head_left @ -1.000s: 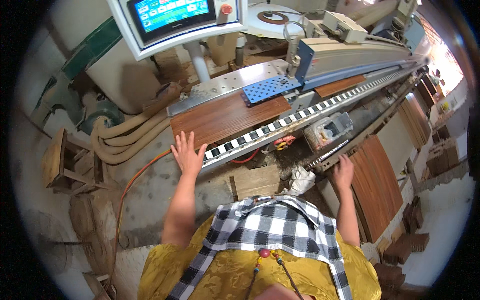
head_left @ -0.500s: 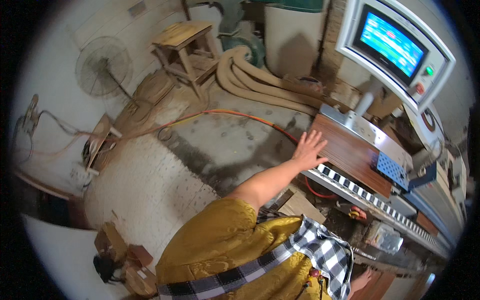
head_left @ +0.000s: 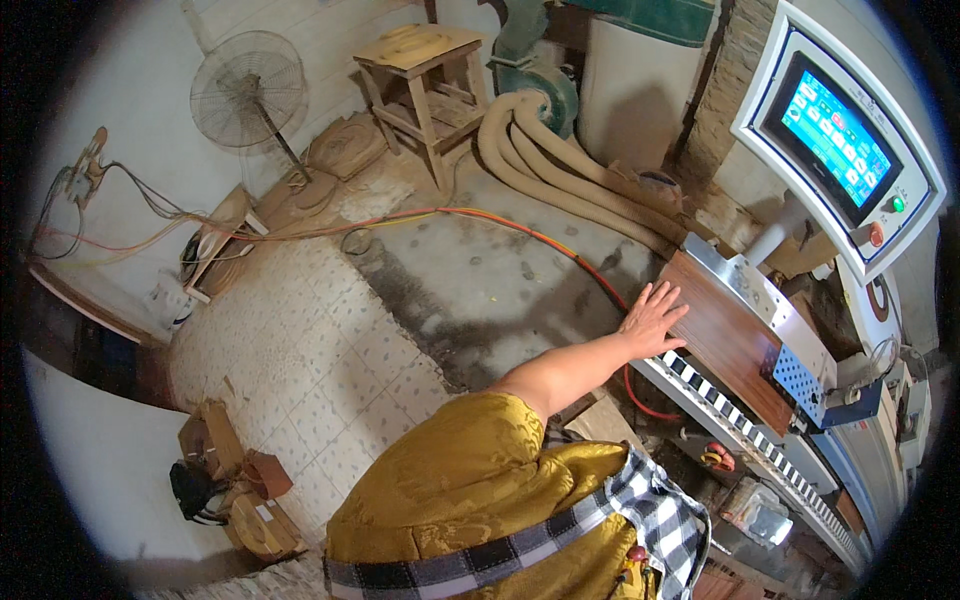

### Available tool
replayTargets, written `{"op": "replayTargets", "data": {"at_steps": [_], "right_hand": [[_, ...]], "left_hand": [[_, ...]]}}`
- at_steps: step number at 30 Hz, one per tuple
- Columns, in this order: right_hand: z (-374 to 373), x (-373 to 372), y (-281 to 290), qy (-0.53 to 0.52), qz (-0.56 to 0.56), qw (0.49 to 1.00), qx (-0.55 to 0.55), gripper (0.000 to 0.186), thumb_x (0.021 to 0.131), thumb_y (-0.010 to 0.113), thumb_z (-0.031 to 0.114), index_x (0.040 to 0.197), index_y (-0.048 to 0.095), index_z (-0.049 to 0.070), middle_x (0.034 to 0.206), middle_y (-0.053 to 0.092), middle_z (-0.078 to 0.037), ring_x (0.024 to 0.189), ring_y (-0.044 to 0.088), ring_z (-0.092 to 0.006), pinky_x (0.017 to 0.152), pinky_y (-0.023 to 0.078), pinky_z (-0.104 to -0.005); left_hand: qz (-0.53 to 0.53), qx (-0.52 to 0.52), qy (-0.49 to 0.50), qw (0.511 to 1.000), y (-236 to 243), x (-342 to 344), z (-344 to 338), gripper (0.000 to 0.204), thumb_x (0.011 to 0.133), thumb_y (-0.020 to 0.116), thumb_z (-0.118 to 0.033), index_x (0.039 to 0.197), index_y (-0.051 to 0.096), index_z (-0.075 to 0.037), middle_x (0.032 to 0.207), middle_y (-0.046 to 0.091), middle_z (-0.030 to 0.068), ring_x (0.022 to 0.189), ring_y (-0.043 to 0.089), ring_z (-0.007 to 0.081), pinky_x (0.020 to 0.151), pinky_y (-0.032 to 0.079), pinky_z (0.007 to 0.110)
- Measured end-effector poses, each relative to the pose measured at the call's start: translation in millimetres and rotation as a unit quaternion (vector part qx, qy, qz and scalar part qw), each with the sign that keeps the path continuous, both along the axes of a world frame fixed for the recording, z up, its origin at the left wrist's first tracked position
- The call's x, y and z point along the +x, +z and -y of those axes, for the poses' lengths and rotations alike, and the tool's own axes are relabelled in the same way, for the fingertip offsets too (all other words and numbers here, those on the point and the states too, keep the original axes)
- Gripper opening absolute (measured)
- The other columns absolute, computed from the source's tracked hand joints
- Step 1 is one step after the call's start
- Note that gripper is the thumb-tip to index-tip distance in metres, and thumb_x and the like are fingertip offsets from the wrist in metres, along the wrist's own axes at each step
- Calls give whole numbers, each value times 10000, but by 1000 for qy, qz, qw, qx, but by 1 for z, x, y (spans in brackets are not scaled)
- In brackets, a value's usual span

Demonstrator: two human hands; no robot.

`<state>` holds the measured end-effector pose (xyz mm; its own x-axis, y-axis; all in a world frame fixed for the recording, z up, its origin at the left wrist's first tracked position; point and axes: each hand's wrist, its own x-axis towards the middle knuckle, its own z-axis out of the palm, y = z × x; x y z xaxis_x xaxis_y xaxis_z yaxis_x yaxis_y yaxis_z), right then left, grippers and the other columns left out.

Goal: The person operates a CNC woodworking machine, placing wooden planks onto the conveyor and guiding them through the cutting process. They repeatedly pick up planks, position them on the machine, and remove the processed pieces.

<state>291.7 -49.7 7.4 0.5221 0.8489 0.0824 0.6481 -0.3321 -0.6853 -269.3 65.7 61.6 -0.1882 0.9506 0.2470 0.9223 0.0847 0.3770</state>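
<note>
My left hand [head_left: 655, 320] lies flat with its fingers spread on the near-left end of a brown wood-grain board [head_left: 730, 345]. The board rests on the bed of a long machine, alongside a feed track [head_left: 740, 425] of black and white pads. Over the board's far edge sits a metal plate [head_left: 765, 300], and a blue perforated plate [head_left: 796, 382] stands at its right end. My right hand is out of the picture.
A control panel with a lit screen [head_left: 835, 135] rises above the machine on a post. Thick hoses [head_left: 560, 180] and an orange cable [head_left: 500, 220] run over the floor. A wooden stool [head_left: 420, 55], a standing fan [head_left: 250, 90] and cartons [head_left: 265, 525] are to the left.
The whole view has shifted, so the scene sits farther right. My left hand stays spread on the board. My right hand, seen earlier at the lower edge, has gone out of view.
</note>
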Motion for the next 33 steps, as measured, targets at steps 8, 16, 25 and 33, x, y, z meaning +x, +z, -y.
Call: {"op": "replayTargets", "data": {"at_steps": [8, 16, 25, 33], "right_hand": [[92, 48, -24, -316, -620, 698, 169, 335, 892, 535, 434, 830, 515, 105, 641, 452, 8, 525, 396, -99, 412, 333, -221], [111, -10, -37, -369, -619, 657, 223, 513, 799, 639, 524, 1006, 593, 56, 931, 660, -15, 706, 583, -89, 625, 477, -228], [127, 20, -54, -397, -635, 616, 244, 507, 748, 710, 494, 1011, 559, 87, 908, 628, -35, 747, 611, -131, 650, 500, -276], [131, 20, -43, -426, -604, 613, 281, 472, 757, 708, 476, 964, 555, 80, 806, 593, -29, 724, 612, -140, 630, 508, -271]], "left_hand": [[-12, 152, -9, 988, -3, 6, -5, 582, 759, 650, -485, 1215, 541, -141, 1347, 431, 145, 1293, 335, 343, 1056, 229, 530], [-31, 57, -13, 998, -5, 5, -14, 654, 800, 599, -507, 1326, 461, -143, 1449, 307, 163, 1364, 223, 330, 1098, 152, 506], [28, 0, -3, 1000, 3, -13, -1, 593, 836, 603, -389, 1347, 445, -132, 1478, 247, 167, 1379, 177, 341, 1109, 162, 452], [56, 4, -2, 998, -4, -30, 6, 568, 847, 607, -336, 1338, 450, -99, 1434, 342, 166, 1347, 260, 349, 1102, 194, 426]]}}
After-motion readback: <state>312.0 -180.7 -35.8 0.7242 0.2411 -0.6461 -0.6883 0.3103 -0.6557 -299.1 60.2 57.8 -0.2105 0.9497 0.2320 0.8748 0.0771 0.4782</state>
